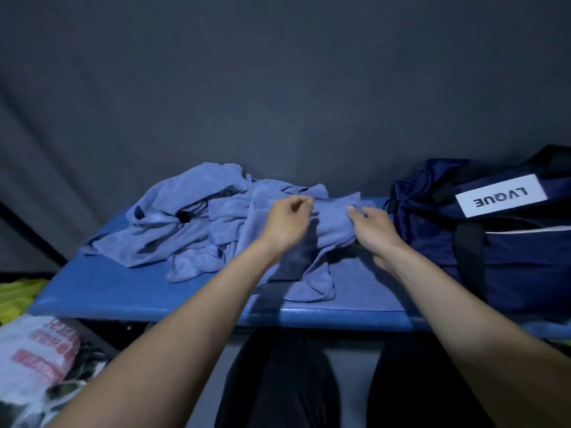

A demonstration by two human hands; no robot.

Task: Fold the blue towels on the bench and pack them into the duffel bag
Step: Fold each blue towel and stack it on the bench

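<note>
**Head view: both hands pinch one towel**

Both hands hold a blue towel (pixel 332 223) lifted over the bench (pixel 123 291). Left hand (pixel 287 223) has fingers curled, pinching the top edge at its fingertips. Right hand (pixel 372 225) pinches the opposite top corner. Below the fingers the towel droops onto the bench. Left of the left fingers lies the crumpled pile (pixel 185 223). Right of the right fingers stands the bag (pixel 494 242), near but apart.

Both bare forearms reach forward, angling in toward each other. Left hand (pixel 285 222) is raised, fingers curled, fingertips pinching cloth. Right hand (pixel 372 225) sits just beside it, thumb and fingers pinching too, knuckles up.
</note>
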